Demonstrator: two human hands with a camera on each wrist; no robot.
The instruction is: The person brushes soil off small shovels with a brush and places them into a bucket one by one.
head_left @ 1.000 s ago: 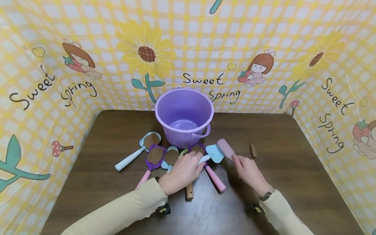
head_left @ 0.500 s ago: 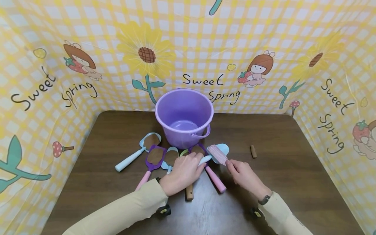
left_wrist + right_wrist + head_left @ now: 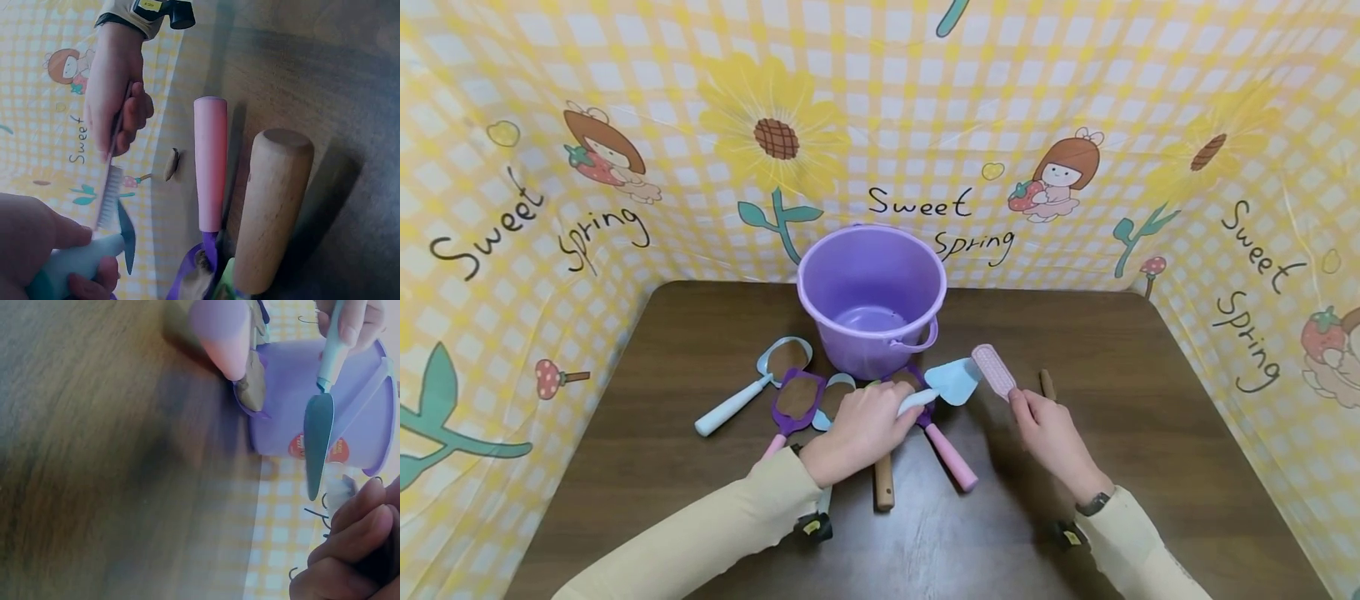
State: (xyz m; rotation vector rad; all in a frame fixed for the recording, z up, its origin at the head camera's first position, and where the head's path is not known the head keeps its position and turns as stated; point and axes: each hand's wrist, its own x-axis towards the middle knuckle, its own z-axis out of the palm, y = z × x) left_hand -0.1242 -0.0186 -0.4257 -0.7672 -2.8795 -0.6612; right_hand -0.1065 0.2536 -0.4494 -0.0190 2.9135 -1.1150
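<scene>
My left hand [image 3: 865,429] grips the light blue handle of a small trowel [image 3: 953,382], raised over the other tools with its blade pointing right. In my right hand [image 3: 1060,433] is a pink brush [image 3: 992,371], its head close to the tip of the trowel blade. The left wrist view shows the pale bristles [image 3: 111,197] facing the blade. From the right wrist, the trowel blade [image 3: 319,444] appears edge-on in front of the bucket. Beneath my left hand lie a tool with a wooden handle [image 3: 884,483] and a purple shovel with a pink handle [image 3: 951,457].
A purple bucket [image 3: 871,333] stands behind the hands. To the left lie a purple shovel [image 3: 797,398] with brown on its blade and a light blue tool [image 3: 733,407]. A small brown stick [image 3: 1047,385] lies right of the brush. Patterned cloth [image 3: 925,125] surrounds the table [image 3: 700,317].
The brush crossed left over the trowel blade, then came back up and right to its tip. The trowel blade has tilted. My left hand shifted slightly; the tools on the table stay put.
</scene>
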